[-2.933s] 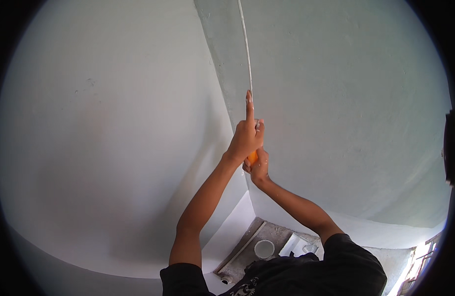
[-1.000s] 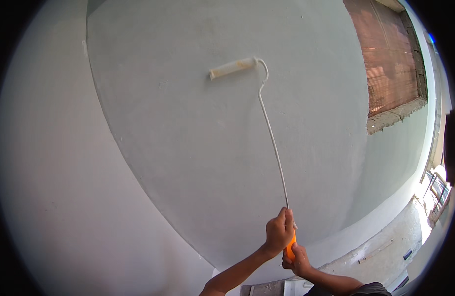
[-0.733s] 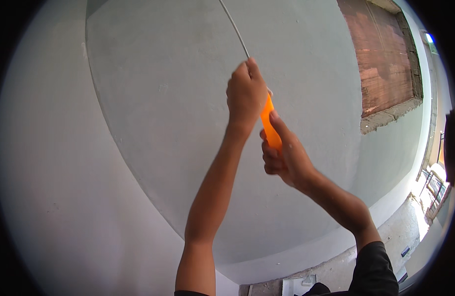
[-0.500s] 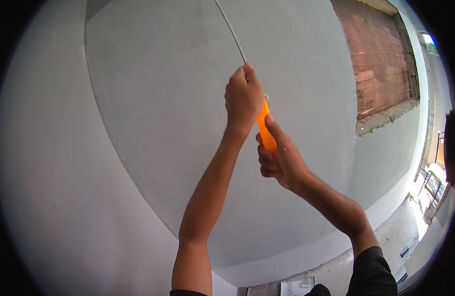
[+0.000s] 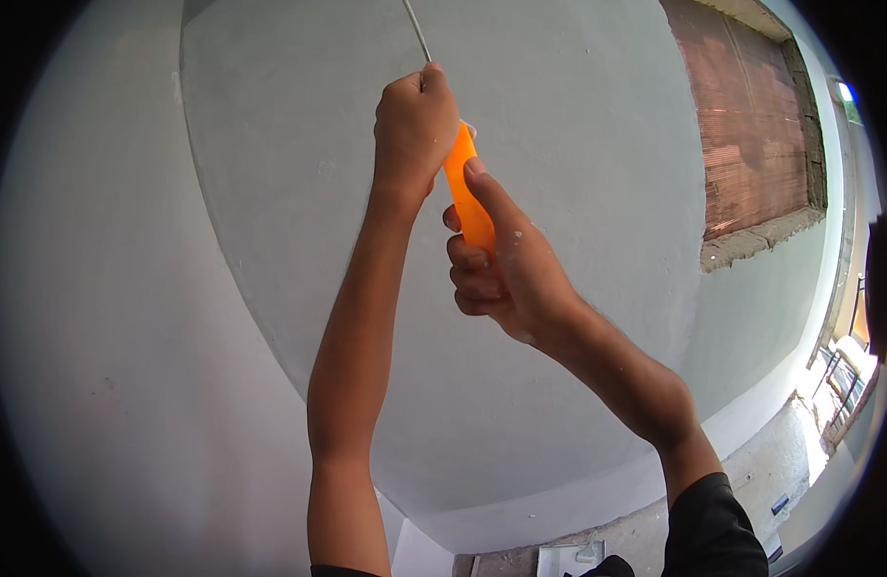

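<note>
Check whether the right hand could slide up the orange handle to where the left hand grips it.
Probably not: the left hand already wraps the top of the orange handle, directly above the right hand, blocking it.

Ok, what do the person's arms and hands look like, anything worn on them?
Both hands are bare, no gloves. The right hand carries small white flecks on the fingers. The left hand and forearm are uncovered. A black sleeve covers the right upper arm.

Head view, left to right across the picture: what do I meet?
White wall → left hand gripping the top of the orange handle → right hand lower on that handle → bare brick patch → railing at the far right edge.
</note>
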A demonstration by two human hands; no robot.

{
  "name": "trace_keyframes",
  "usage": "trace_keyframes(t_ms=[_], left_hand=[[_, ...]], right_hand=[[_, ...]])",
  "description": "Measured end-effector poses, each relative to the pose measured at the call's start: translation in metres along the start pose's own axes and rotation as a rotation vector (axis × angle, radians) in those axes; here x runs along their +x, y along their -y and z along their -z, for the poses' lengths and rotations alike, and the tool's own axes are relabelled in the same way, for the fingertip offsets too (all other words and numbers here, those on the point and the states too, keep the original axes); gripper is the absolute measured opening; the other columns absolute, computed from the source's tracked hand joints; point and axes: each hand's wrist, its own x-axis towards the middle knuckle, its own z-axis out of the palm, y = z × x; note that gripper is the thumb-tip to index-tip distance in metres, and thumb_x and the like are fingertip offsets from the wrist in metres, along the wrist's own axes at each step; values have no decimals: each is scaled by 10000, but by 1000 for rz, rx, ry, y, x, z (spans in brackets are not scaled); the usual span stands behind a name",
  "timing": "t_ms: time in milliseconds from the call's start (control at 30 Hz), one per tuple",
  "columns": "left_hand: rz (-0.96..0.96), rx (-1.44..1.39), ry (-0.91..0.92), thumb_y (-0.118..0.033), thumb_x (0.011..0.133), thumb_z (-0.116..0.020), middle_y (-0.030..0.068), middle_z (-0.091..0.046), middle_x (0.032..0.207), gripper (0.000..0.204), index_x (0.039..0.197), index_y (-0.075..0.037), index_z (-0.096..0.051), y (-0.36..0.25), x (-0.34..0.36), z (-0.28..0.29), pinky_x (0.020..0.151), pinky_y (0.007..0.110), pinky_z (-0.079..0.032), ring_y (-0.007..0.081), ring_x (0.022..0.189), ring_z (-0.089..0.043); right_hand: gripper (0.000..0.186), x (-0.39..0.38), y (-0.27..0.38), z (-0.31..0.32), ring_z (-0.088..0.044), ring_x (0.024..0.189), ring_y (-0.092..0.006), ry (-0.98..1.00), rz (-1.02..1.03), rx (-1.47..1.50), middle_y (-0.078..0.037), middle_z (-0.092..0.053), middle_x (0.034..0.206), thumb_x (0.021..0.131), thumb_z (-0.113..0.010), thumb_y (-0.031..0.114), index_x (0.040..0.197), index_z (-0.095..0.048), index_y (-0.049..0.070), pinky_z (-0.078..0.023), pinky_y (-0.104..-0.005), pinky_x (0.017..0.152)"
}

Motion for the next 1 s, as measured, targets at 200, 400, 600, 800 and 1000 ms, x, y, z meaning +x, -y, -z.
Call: trace_keyframes(t_ms=[200, 400, 600, 800, 1000], left_hand=[[1, 17, -32, -296, 1016, -331, 99, -596, 659, 421, 758, -13, -505, 10, 58, 7, 637, 380, -539, 251, 587, -678], [95, 215, -3, -329, 1025, -298, 105, -667, 688, 457, 882, -14, -597, 46, -6, -17, 735, 374, -548, 257, 638, -712], [75, 226, -27, -332, 1026, -283, 89, -666, 679, 457, 876, -38, -599, 45, 29, -15, 736, 375, -547, 255, 655, -717], [79, 194, -33, -342, 1034, -285, 86, -650, 653, 461, 826, -44, -569, 56, 14, -20, 694, 379, -546, 256, 627, -712], [40, 160, -28, -378, 1046, -331, 58, -530, 548, 507, 715, -32, -497, 66, -74, -12, 531, 314, -519, 245, 546, -692]], right_hand=[[498, 52, 14, -16, -194, 435, -47, -61, 84, 19, 72, -269, 568, 945, -478, 609, 900, -438, 115, -204, -224, 422], [523, 22, -30, 15, -192, 435, -50, -86, 26, -20, 72, -276, 571, 934, -485, 629, 893, -445, 109, -200, -227, 424], [547, 58, -23, 22, -188, 439, -56, -106, 108, -97, 71, -280, 572, 916, -497, 657, 860, -446, 115, -182, -236, 428], [527, 44, -37, 33, -188, 444, -57, -91, 100, -101, 70, -272, 565, 937, -475, 641, 852, -441, 122, -176, -234, 421], [545, -19, -80, 31, -179, 444, -61, -47, -106, -89, 70, -263, 568, 954, -429, 654, 833, -430, 124, -170, -240, 417]])
